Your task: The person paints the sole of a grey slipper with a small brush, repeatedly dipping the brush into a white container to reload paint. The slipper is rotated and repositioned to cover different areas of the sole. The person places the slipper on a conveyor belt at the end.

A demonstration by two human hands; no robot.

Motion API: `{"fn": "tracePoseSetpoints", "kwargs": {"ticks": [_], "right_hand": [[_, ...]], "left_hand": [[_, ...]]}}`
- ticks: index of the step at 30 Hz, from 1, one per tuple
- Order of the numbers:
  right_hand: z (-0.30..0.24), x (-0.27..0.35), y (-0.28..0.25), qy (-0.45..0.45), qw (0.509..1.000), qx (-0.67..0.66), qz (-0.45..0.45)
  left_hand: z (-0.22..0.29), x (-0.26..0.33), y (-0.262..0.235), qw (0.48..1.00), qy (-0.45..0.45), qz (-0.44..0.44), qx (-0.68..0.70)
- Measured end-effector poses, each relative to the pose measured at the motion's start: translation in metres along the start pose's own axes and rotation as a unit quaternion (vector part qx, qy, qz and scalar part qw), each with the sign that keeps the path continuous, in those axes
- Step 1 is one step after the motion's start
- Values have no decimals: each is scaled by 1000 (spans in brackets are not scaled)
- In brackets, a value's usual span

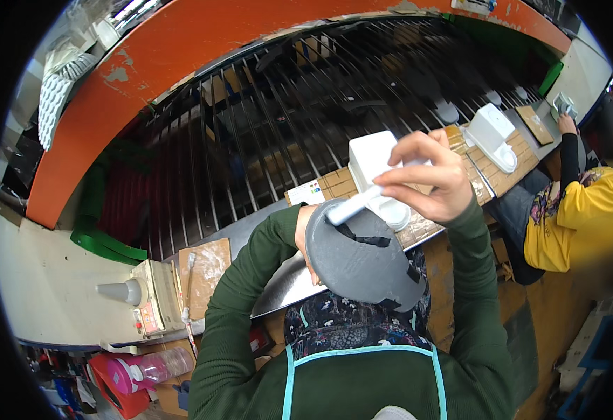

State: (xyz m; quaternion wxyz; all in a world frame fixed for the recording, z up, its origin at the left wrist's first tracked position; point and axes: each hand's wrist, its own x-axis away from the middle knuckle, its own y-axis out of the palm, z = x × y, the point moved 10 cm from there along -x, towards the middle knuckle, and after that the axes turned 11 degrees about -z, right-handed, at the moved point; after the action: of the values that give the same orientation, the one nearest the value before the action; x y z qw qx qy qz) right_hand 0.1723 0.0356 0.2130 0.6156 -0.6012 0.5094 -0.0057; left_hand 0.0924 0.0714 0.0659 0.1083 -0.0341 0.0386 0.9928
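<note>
My left hand [301, 234] grips a grey, rounded, sole-shaped piece [369, 259] by its left edge, its fingers mostly hidden behind it. Black patches show on the piece's face and along its right edge. Above it, my right hand [432, 178] pinches a white stick-like tool [352, 206] between thumb and fingers. The tool slants down to the left, its lower end at the piece's upper left edge; whether it has bristles I cannot make out. Just behind my right hand stands a white plastic container [371, 150] with a round cup at its front.
Beyond the bench runs a rack of metal rollers [250, 140] under an orange frame [110, 91]. A similar white container [492, 129] stands on cardboard to the right, near a co-worker in a yellow top [580, 217]. At left are a brush [189, 280] on a board and a pink-lidded bottle [156, 367].
</note>
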Motion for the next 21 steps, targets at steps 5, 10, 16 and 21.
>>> {"fn": "tracePoseSetpoints", "kwargs": {"ticks": [5, 10, 16, 21], "right_hand": [[-1, 2, 13, 2, 995, 3, -103], [17, 8, 6, 16, 1000, 8, -20], [23, 47, 15, 35, 998, 22, -41], [25, 64, 26, 73, 989, -58, -116]], "left_hand": [[-5, 2, -3, 999, -29, 32, 32], [-11, 13, -12, 999, -9, 35, 26], [-17, 61, -27, 993, 64, 95, 18], [-19, 85, -35, 984, 123, 129, 16]]}}
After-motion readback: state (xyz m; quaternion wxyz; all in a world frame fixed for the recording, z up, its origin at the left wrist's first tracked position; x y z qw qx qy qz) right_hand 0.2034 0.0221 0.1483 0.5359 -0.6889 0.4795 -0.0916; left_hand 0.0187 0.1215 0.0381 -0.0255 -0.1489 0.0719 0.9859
